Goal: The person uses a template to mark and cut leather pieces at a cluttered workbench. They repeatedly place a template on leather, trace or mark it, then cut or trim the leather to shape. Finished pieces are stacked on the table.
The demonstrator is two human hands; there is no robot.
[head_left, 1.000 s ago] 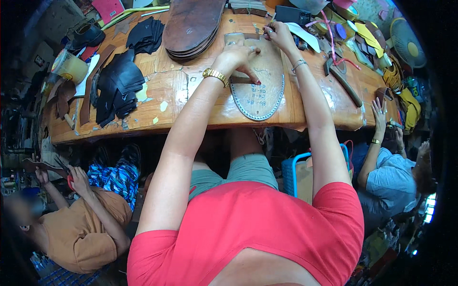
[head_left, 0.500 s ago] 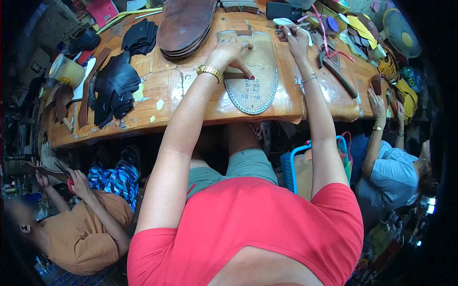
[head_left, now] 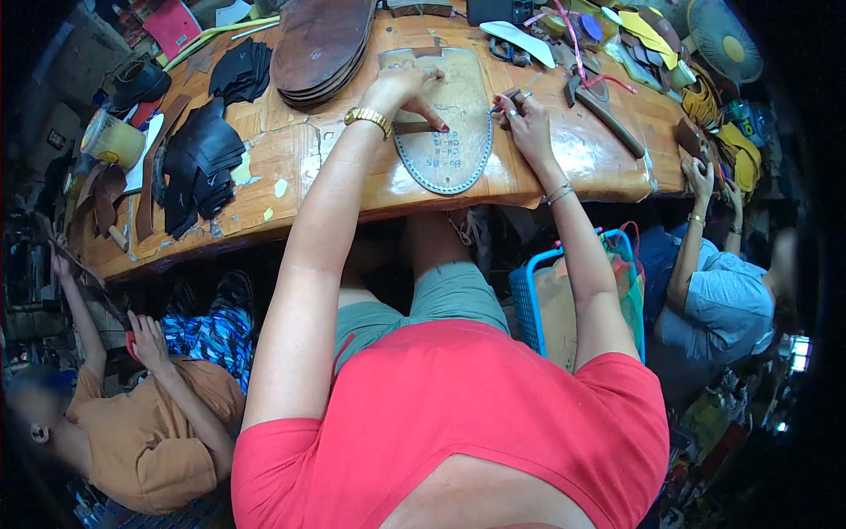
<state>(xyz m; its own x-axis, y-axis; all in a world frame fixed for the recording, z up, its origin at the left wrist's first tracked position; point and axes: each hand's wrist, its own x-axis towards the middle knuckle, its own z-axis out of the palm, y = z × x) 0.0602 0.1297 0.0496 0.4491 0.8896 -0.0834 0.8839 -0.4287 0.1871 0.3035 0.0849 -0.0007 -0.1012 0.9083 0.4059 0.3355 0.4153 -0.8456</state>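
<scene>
A tan, rounded template with handwritten marks and a row of small holes along its curved edge lies flat near the front of the wooden table. On its upper left part rests my left hand, fingers spread and pressing down, with a gold watch at the wrist. Dark brown shows through gaps in the template under that hand. My right hand pinches a slim pen-like tool whose tip is at the template's right edge. Too little of the tool shows to tell its exact kind.
Left on the table are stacked brown leather pieces and black leather pieces. A hammer lies right of my right hand. Below hangs a blue basket. Co-workers sit at left and right.
My right hand has come down and in from above the table to the template's right edge. My left hand stays on the template. The whole view has shifted slightly.
</scene>
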